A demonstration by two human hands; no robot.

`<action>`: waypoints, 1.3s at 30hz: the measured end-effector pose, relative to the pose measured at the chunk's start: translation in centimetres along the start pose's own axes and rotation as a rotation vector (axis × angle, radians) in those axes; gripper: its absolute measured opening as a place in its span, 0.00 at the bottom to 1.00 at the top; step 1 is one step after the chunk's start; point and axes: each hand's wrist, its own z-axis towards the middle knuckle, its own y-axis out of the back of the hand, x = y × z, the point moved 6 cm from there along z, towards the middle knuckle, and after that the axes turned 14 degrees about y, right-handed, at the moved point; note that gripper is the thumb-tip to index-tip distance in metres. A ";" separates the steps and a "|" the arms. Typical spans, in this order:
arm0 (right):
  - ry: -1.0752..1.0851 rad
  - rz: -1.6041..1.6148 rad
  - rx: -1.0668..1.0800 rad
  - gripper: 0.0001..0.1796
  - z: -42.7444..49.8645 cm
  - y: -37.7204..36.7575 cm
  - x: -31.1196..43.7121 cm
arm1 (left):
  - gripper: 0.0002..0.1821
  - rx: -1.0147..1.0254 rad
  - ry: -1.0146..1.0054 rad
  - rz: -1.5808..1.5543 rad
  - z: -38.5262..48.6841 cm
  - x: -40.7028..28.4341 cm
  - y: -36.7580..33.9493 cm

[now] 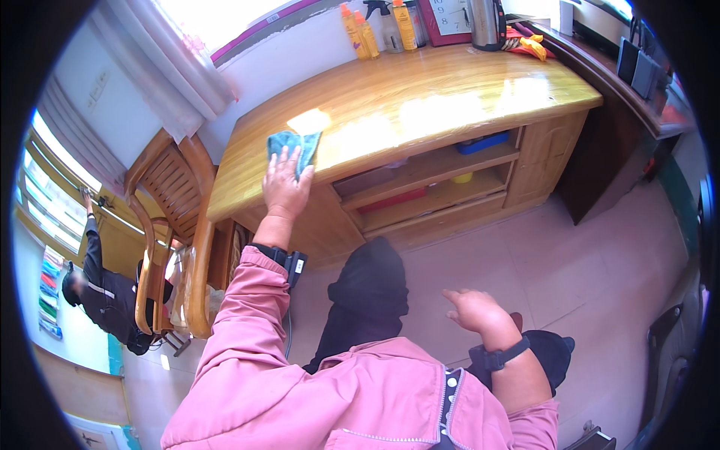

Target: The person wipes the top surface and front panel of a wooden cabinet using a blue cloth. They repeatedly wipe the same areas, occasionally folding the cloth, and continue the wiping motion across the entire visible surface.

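My left hand (pixel 286 183) lies palm down on a folded blue-green cloth (pixel 275 142), pressing it against the wooden desk (pixel 247 163) near its left end. The fingers stretch over the cloth, and the thumb rests at its right edge. A bright patch of sunlight on the desktop borders the cloth. My right hand (pixel 478 310) hangs in the air over the tiled floor, in front of the desk, holding nothing. Its fingers point left, loosely extended. Both wrists wear black straps.
Spray bottles (pixel 388 28), a clock (pixel 447 19) and a steel kettle (pixel 485 25) line the desk's back edge. Open shelves (pixel 427 174) face me. A wooden armchair (pixel 174 191) stands left; beyond it, another person (pixel 112 292) reaches to a window. A dark desk (pixel 607 135) adjoins right.
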 end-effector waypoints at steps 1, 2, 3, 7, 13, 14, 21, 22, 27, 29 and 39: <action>-0.003 -0.003 0.006 0.30 0.0 0.0 0.0 | 0.33 0.000 -0.035 -0.020 -0.3 -1.8 0.0; -0.006 -0.006 0.011 0.30 -0.1 0.0 0.0 | 0.33 -0.007 -0.066 -0.041 -0.6 -3.6 0.1; -0.007 -0.013 0.013 0.30 -0.1 0.1 0.1 | 0.33 -0.014 -0.105 -0.072 -1.0 -5.4 0.2; -0.006 0.004 0.000 0.30 -0.3 0.6 0.5 | 0.34 -0.017 -0.252 -0.151 -1.8 -12.3 0.2; -0.030 0.017 0.027 0.29 -0.4 1.0 1.1 | 0.36 0.104 -0.331 -0.171 -1.8 -20.6 -0.6; -0.031 0.018 0.036 0.29 -0.4 1.0 1.2 | 0.36 0.143 -0.335 -0.184 -1.9 -21.7 -0.9; -0.017 -0.010 0.018 0.31 0.1 0.2 0.7 | 0.34 0.229 -0.486 -0.197 -1.1 -28.8 -3.3; -0.010 -0.005 0.013 0.31 0.1 0.0 0.6 | 0.34 0.231 -0.484 -0.240 -1.1 -29.7 -3.5; -0.001 -0.013 0.028 0.30 0.4 -0.6 0.2 | 0.36 0.266 -0.523 -0.238 -0.8 -34.2 -4.2; 0.000 -0.010 0.041 0.30 0.5 -0.8 0.1 | 0.37 0.272 -0.546 -0.181 -0.5 -35.7 -4.2; -0.011 0.019 0.089 0.31 1.8 -1.0 -0.6 | 0.36 0.487 -0.514 -0.178 2.6 -37.5 -5.2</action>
